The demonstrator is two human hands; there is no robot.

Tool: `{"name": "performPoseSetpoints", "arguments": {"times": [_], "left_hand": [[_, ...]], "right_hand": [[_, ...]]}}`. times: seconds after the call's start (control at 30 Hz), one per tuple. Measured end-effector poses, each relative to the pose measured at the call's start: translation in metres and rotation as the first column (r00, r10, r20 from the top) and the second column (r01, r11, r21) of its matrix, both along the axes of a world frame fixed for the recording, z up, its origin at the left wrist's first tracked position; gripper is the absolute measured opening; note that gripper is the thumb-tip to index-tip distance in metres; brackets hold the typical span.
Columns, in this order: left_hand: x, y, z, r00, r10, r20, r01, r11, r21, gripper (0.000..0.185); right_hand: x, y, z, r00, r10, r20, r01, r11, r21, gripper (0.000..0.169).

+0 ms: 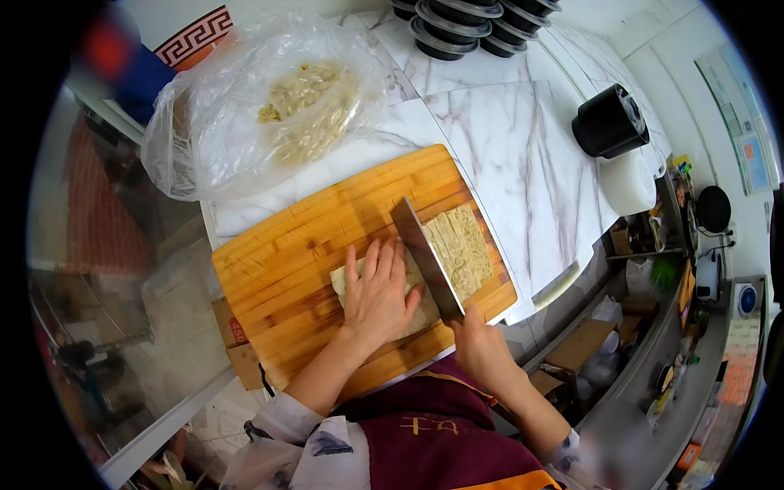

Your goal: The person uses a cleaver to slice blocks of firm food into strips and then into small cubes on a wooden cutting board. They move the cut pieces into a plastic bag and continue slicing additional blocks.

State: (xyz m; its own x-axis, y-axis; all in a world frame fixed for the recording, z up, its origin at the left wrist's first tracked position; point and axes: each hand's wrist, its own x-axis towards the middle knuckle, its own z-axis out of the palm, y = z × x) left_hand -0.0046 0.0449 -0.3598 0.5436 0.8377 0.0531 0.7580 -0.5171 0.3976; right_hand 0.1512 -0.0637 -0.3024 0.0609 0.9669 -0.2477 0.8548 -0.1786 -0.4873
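A pale, flat slab of food [422,315], perhaps tofu, lies on a wooden cutting board [282,245]. My left hand [380,294] presses flat on the slab with fingers extended, hiding much of it. In my right hand [481,343] is the handle of a cleaver [429,257], its broad blade upright at the slab's right edge. Thin cut strips [459,248] of the same food lean against one another just right of the blade. The blade hides where its edge meets the slab.
A clear plastic bag [245,116] holding yellowish food lies behind the board. Stacked black lidded bowls [450,30] stand at the back of the marble-patterned table [496,147]. On the right are a black container [609,122] and a white one [628,184]. Crowded shelves [631,349] run beyond the table.
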Motion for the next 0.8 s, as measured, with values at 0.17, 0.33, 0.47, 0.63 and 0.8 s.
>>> {"name": "performPoseSetpoints", "arguments": {"times": [0.17, 0.33, 0.47, 0.63, 0.8], "left_hand": [[0.000, -0.001, -0.001, 0.997, 0.030, 0.065, -0.031, 1.000, 0.002, 0.068], [-0.002, -0.001, -0.002, 1.000, 0.001, 0.028, -0.001, 1.000, -0.004, 0.069], [-0.003, -0.003, -0.004, 0.995, 0.022, 0.094, -0.023, 1.000, 0.013, 0.069], [-0.002, -0.003, -0.004, 0.998, 0.015, 0.061, -0.017, 1.000, 0.019, 0.071], [-0.009, -0.005, -0.006, 0.992, 0.026, 0.126, -0.033, 0.998, 0.052, 0.072]], "right_hand": [[-0.002, -0.002, -0.003, 0.998, -0.006, 0.058, 0.012, 0.993, -0.113, 0.020], [-0.011, 0.013, 0.004, 1.000, 0.024, 0.019, -0.024, 0.999, 0.024, 0.019], [-0.011, 0.007, 0.005, 0.999, 0.027, 0.029, -0.026, 0.998, -0.050, 0.019], [-0.011, 0.003, -0.010, 0.993, 0.093, 0.078, -0.104, 0.983, 0.151, 0.014], [-0.012, -0.005, -0.013, 0.992, 0.036, 0.118, -0.037, 0.999, 0.004, 0.013]]}}
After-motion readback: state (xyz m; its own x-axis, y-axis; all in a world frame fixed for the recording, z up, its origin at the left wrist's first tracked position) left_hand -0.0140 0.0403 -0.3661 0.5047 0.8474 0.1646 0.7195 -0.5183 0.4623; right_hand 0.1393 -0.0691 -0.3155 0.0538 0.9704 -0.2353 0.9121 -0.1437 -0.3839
